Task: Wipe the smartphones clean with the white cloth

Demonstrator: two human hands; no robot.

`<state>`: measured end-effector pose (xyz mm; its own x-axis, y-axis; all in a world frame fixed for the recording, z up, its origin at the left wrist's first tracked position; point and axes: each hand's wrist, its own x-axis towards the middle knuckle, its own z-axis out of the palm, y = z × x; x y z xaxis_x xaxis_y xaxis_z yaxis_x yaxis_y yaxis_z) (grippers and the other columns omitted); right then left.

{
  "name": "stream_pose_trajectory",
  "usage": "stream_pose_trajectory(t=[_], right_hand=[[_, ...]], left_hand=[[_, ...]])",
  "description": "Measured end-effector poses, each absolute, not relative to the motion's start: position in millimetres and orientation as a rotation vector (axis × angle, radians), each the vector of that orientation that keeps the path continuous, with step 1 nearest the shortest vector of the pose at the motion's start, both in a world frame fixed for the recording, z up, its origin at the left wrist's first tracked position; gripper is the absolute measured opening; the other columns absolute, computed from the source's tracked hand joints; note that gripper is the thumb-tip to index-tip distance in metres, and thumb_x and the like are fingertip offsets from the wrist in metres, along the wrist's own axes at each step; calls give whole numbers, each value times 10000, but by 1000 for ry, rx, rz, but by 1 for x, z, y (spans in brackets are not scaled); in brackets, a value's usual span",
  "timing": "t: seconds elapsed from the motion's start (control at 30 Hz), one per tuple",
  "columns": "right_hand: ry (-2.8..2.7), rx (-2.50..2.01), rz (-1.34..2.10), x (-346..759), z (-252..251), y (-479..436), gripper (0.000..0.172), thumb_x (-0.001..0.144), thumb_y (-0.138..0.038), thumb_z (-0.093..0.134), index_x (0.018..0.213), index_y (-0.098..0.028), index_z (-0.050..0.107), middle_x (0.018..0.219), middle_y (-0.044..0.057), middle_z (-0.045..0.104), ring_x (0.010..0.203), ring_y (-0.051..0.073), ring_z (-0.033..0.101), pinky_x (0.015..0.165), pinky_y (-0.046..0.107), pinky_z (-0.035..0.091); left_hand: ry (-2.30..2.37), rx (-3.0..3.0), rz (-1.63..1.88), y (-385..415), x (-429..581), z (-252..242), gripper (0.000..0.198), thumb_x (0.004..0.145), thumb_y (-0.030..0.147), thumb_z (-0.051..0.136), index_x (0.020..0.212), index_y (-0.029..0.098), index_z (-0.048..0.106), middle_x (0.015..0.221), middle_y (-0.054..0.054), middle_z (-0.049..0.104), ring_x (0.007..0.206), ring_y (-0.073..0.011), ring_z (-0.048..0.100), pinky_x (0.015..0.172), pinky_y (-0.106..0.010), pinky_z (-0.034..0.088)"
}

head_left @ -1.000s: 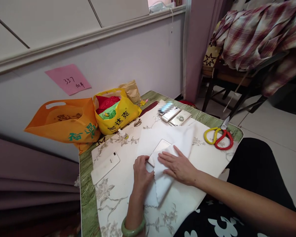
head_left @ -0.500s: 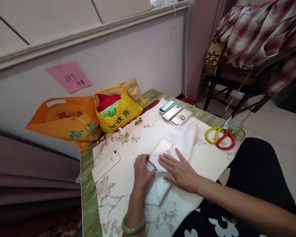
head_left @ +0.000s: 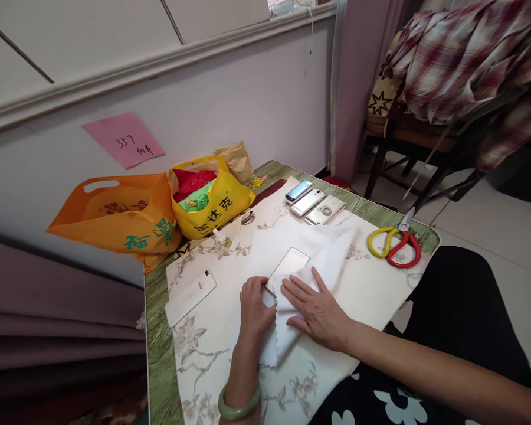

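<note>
A smartphone (head_left: 291, 262) with a pale, shiny face lies on a white cloth (head_left: 325, 251) with a zigzag edge. Part of the cloth is folded over the phone's near end. My left hand (head_left: 255, 307) grips the phone's left edge, fingers curled at the side and thumb low. Flat on the folded cloth over the phone rests my right hand (head_left: 316, 307), its fingers stretched out and thumb apart. What lies under the right palm is hidden.
On the table, a white phone (head_left: 192, 295) lies left and several phones (head_left: 308, 202) lie at the back. Scissors (head_left: 393, 245) are near the right edge. An orange bag (head_left: 115, 206) and a yellow bag (head_left: 212, 203) stand against the wall. A small bottle (head_left: 222, 237) lies before them.
My right hand has slid slightly left and down, shifting the folded cloth with it. My left hand keeps its hold on the phone's edge.
</note>
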<state>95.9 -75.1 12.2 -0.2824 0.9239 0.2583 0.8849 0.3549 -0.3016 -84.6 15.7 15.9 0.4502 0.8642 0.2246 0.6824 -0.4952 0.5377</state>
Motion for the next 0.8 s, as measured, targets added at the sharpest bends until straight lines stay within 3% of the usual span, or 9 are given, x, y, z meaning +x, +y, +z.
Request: stream_pose_trajectory(t=[0.2, 0.4, 0.6, 0.7, 0.8], right_hand=[[-2141, -1776, 48, 137, 11, -63, 535, 999, -513, 367, 1463, -247, 396, 1485, 53, 452, 1423, 288, 310, 1151, 653, -69], [-2022, -1941, 5, 115, 13, -42, 651, 969, -573, 393, 1444, -130, 424, 1483, 153, 437, 1429, 314, 290, 1162, 634, -57], [-2203, -1580, 83, 98, 8, -75, 519, 1008, -464, 377, 1467, -221, 385, 1491, 59, 445, 1407, 242, 344, 1171, 578, -118], [-2096, -1706, 51, 119, 10, -70, 479, 1000, -462, 399, 1430, -255, 448, 1446, 46, 505, 1389, 274, 375, 1158, 627, -91], [-1936, -1937, -9, 133, 11, -55, 516, 997, -474, 383, 1429, -202, 456, 1428, 93, 520, 1396, 321, 353, 1138, 667, -74]], left_hand=[[1341, 2320, 656, 16, -85, 13, 404, 626, 83, 583, 1003, 221, 540, 1018, -56, 578, 978, -258, 528, 861, -406, 421], [1323, 2337, 679, 16, -87, 12, 405, 636, 60, 551, 1008, 219, 539, 1019, -56, 578, 984, -251, 522, 878, -407, 415], [1271, 2400, 620, 13, -89, 11, 607, 639, 115, 622, 1224, 224, 507, 1168, -92, 534, 1107, -288, 490, 950, -447, 389], [1282, 2383, 596, 14, -89, 12, 555, 659, 141, 637, 1195, 233, 526, 1159, -87, 540, 1097, -290, 496, 944, -448, 389], [1328, 2324, 616, 14, -85, 14, 457, 667, 121, 610, 1107, 231, 553, 1109, -78, 567, 1070, -282, 518, 906, -432, 401]])
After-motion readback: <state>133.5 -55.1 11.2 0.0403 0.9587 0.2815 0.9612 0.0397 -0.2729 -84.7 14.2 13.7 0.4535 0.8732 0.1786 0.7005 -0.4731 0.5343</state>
